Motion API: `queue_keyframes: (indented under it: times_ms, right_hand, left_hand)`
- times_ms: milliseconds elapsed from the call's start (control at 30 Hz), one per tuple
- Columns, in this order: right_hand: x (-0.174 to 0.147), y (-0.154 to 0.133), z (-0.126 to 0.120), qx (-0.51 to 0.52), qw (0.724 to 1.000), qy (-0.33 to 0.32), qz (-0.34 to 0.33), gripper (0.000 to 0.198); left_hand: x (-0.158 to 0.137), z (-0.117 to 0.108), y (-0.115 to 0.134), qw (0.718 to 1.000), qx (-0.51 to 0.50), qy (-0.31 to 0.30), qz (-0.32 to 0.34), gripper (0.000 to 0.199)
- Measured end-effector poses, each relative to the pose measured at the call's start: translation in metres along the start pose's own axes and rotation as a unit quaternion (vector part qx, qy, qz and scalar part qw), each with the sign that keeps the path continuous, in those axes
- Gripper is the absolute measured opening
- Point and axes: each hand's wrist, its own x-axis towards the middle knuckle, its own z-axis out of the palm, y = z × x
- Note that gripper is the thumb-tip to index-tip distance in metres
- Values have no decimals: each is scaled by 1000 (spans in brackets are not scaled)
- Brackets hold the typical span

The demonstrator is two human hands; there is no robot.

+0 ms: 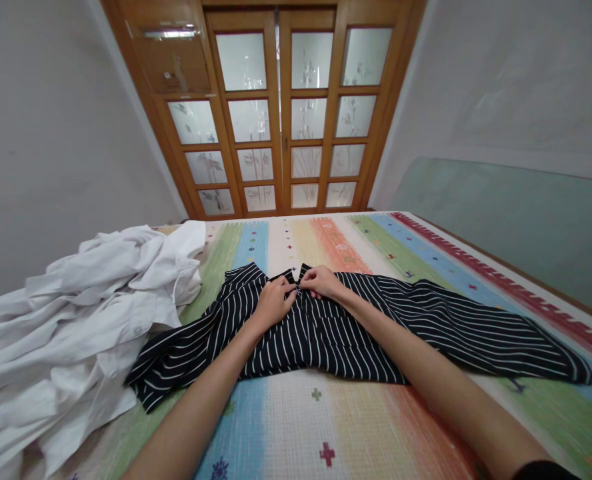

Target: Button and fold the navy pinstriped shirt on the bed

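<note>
A black shirt with thin white stripes lies spread flat on a bed, collar away from me and sleeves stretched out to both sides. My left hand and my right hand meet at the top of the shirt's front, just below the collar. Both pinch the cloth there with their fingertips, close enough to almost touch each other. What lies between the fingertips is too small to make out.
The bed carries a cover with coloured stripes. A heap of white garments lies at the left, touching the shirt's left sleeve. A wooden door with frosted glass panes stands beyond the bed. Walls run along both sides.
</note>
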Motion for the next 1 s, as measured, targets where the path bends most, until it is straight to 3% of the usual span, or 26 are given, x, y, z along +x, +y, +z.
queue_keyframes:
  times_ms: [300, 700, 1000]
  right_hand:
    - [2, -2, 7, -82, 995, 58, 4, 18]
    - [1, -2, 0, -15, 1000, -13, -2, 20]
    - [-2, -6, -7, 6, 999, -37, 16, 17]
  left_hand:
    - [0, 2, 1, 1000, 5, 5, -5, 25]
    - [-5, 3, -2, 996, 53, 10, 75, 28]
    - [-6, 0, 3, 995, 64, -11, 79, 27]
